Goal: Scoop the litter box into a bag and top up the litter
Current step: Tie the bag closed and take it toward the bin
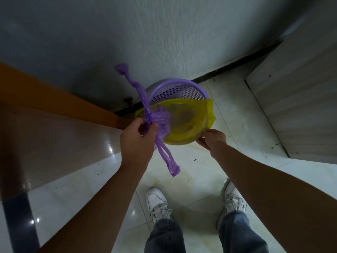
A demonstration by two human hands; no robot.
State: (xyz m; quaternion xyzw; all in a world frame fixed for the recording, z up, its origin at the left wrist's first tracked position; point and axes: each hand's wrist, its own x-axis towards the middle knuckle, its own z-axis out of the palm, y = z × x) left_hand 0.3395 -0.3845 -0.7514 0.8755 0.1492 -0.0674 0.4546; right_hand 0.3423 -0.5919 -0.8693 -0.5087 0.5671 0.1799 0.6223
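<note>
A knotted purple bag (160,118) hangs over the left rim of a purple perforated bin (179,92) that stands on the floor by the wall. My left hand (139,137) grips the bag at its knot, with the two tied handles sticking out above and below. A yellow liner bag (193,121) is spread over the near half of the bin. My right hand (212,140) pinches the yellow liner's near right edge. No litter box or scoop is in view.
A grey wall (164,42) rises behind the bin. An orange-brown door or panel (54,114) stands to the left, and a pale cabinet side (300,106) to the right. My white shoes (157,203) stand on glossy pale floor tiles (191,170).
</note>
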